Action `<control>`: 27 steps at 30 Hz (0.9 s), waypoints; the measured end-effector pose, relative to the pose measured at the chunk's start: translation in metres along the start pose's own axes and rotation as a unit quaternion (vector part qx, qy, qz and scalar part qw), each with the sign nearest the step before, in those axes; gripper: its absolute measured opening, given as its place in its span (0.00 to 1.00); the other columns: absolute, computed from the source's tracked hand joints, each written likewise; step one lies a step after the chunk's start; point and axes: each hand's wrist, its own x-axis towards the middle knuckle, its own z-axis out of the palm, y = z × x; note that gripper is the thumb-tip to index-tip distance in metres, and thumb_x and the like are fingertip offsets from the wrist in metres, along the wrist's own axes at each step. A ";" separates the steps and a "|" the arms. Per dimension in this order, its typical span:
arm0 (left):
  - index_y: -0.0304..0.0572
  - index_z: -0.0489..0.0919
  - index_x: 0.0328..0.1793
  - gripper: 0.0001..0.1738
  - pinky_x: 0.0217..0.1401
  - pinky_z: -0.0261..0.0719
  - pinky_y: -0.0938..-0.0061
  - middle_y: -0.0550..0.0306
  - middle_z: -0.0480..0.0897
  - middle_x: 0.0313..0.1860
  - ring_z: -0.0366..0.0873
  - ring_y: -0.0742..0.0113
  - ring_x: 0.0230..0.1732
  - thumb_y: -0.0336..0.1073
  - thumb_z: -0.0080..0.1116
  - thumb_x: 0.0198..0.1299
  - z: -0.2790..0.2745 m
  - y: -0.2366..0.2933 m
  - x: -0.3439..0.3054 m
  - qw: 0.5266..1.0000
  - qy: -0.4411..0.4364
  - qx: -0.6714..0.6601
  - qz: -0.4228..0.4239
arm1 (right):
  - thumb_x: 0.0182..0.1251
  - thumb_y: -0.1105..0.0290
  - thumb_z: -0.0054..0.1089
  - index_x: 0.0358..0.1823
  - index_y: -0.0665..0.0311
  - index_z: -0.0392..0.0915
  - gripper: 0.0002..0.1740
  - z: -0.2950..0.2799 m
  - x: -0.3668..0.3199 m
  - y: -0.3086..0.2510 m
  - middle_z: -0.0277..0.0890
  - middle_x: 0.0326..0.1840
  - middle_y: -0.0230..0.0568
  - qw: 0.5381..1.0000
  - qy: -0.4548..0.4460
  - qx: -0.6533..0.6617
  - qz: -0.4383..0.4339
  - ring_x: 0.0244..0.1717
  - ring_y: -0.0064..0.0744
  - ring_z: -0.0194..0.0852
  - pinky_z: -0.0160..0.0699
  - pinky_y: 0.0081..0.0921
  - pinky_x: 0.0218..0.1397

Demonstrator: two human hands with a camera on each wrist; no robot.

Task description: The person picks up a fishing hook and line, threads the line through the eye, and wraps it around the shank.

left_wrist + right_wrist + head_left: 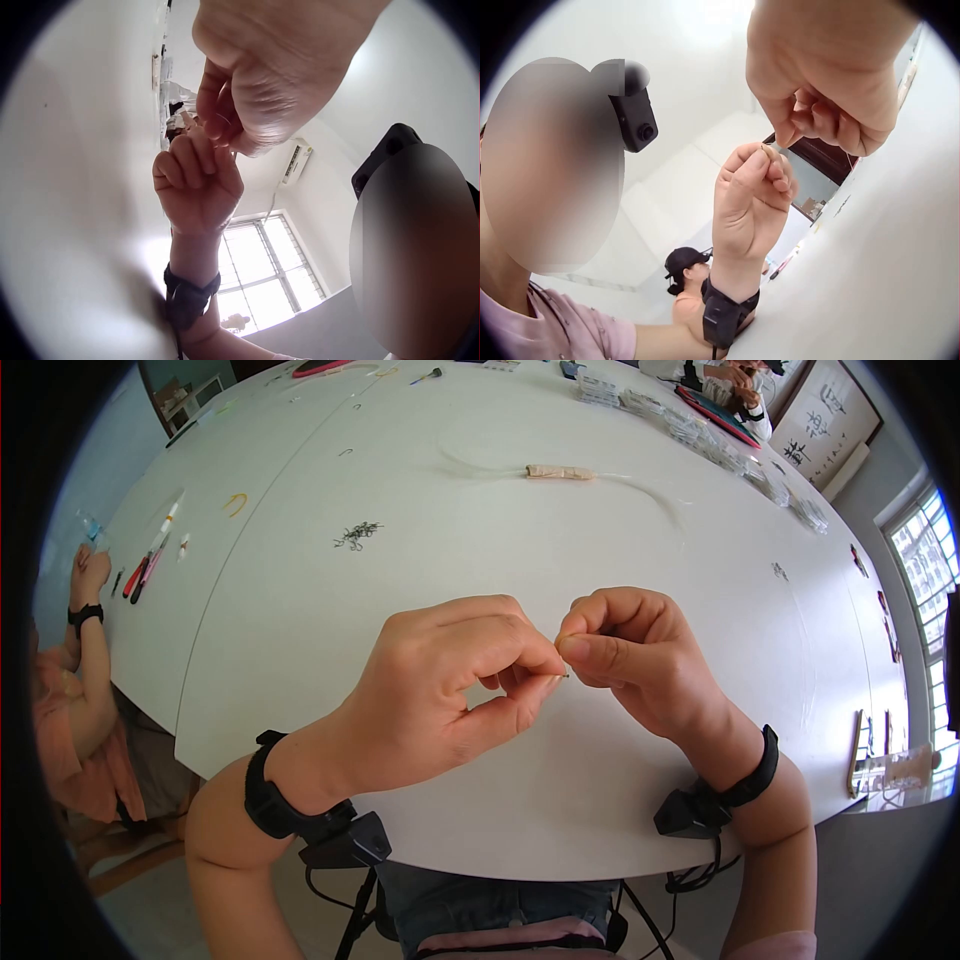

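Note:
Both hands meet above the near part of the white table (480, 550). The left hand (450, 685) pinches a tiny thin item between thumb and fingertips; a small dark tip of it (566, 676) shows in the head view. Against it, the right hand (650, 655) has thumb and index finger pressed together at the same spot. What the right fingertips hold is too small to tell. In the right wrist view a small pale bit (765, 151) shows at the left hand's (750, 202) fingertips. The left wrist view shows the right hand (199, 180) with curled fingers.
Beyond the hands lie a pile of small dark hooks (358, 536) and a tan wrapped bundle (560, 473) with clear strands. Pliers (150, 570) and a yellow loop (236, 504) are at the left, clear packets (700, 435) at the far right. Other people sit at the table.

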 end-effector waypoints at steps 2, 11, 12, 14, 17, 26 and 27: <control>0.36 0.77 0.32 0.06 0.27 0.72 0.81 0.58 0.78 0.26 0.74 0.72 0.24 0.20 0.59 0.47 0.000 0.000 0.000 1.000 0.003 0.004 0.006 | 0.58 0.74 0.60 0.31 0.67 0.78 0.03 -0.003 0.001 0.003 0.72 0.24 0.28 0.999 -0.013 0.040 0.009 0.23 0.14 0.58 0.55 0.14 0.27; 0.36 0.78 0.32 0.07 0.27 0.72 0.80 0.58 0.78 0.26 0.74 0.71 0.25 0.19 0.58 0.46 -0.001 -0.001 0.000 0.998 -0.017 0.045 0.032 | 0.58 0.76 0.60 0.31 0.67 0.78 0.02 -0.007 0.003 0.001 0.71 0.22 0.28 0.994 -0.052 0.100 0.015 0.20 0.14 0.54 0.50 0.15 0.23; 0.36 0.77 0.32 0.08 0.27 0.72 0.80 0.59 0.77 0.26 0.74 0.71 0.26 0.19 0.58 0.46 0.000 0.000 0.000 0.998 -0.013 0.044 0.039 | 0.59 0.75 0.61 0.31 0.67 0.78 0.02 -0.006 0.002 0.001 0.71 0.23 0.27 0.995 -0.053 0.086 0.009 0.21 0.13 0.55 0.50 0.14 0.23; 0.36 0.77 0.32 0.08 0.27 0.72 0.80 0.59 0.77 0.26 0.74 0.71 0.26 0.18 0.57 0.46 0.001 0.000 0.000 0.998 -0.010 0.043 0.046 | 0.59 0.75 0.61 0.31 0.66 0.78 0.03 -0.006 0.002 0.003 0.72 0.23 0.27 0.996 -0.048 0.070 0.000 0.21 0.12 0.56 0.51 0.13 0.23; 0.37 0.77 0.32 0.08 0.27 0.72 0.80 0.59 0.77 0.26 0.74 0.71 0.26 0.18 0.57 0.46 0.001 0.000 0.000 0.998 -0.012 0.038 0.041 | 0.60 0.74 0.61 0.32 0.66 0.78 0.03 -0.005 0.002 0.004 0.72 0.24 0.26 0.998 -0.042 0.039 -0.012 0.22 0.11 0.57 0.52 0.12 0.23; 0.36 0.78 0.33 0.08 0.27 0.72 0.80 0.58 0.78 0.26 0.74 0.71 0.25 0.18 0.57 0.46 -0.001 0.001 0.001 0.996 0.019 0.055 0.061 | 0.59 0.72 0.62 0.33 0.67 0.79 0.05 0.003 0.000 0.006 0.72 0.22 0.24 0.999 0.004 -0.014 -0.029 0.23 0.09 0.59 0.57 0.09 0.26; 0.36 0.77 0.33 0.09 0.27 0.72 0.80 0.57 0.78 0.26 0.74 0.71 0.25 0.17 0.57 0.46 -0.001 0.001 0.001 0.996 0.030 0.061 0.064 | 0.59 0.73 0.63 0.34 0.68 0.79 0.06 0.004 0.000 0.006 0.71 0.21 0.23 0.999 0.013 -0.026 -0.036 0.22 0.08 0.58 0.57 0.09 0.26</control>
